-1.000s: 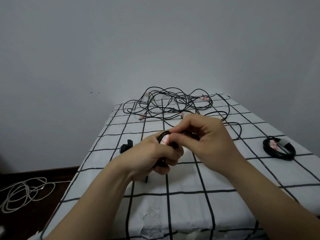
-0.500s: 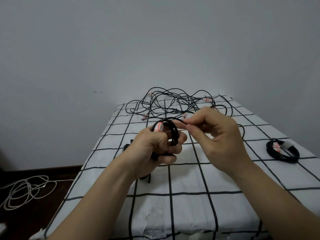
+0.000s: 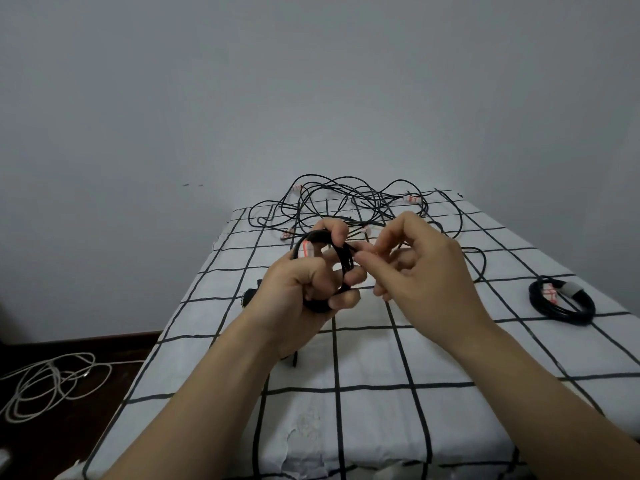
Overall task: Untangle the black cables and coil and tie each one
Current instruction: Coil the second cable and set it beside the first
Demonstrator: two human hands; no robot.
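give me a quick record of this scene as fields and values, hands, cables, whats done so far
left hand: grips the held coil, raised above the checked cloth
right hand: pinches the held coil at its right edge
tangled cables: loose heap at the cloth's far end
finished coil: lies banded on the cloth, right side
white cable: on the floor, left

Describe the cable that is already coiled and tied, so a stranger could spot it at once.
Start at the white cloth with the black grid. Near its right edge lies a tied coil, alone. Unlike the loose tangle at the far end and the bundle in the left hand, it is bound by a pale band.
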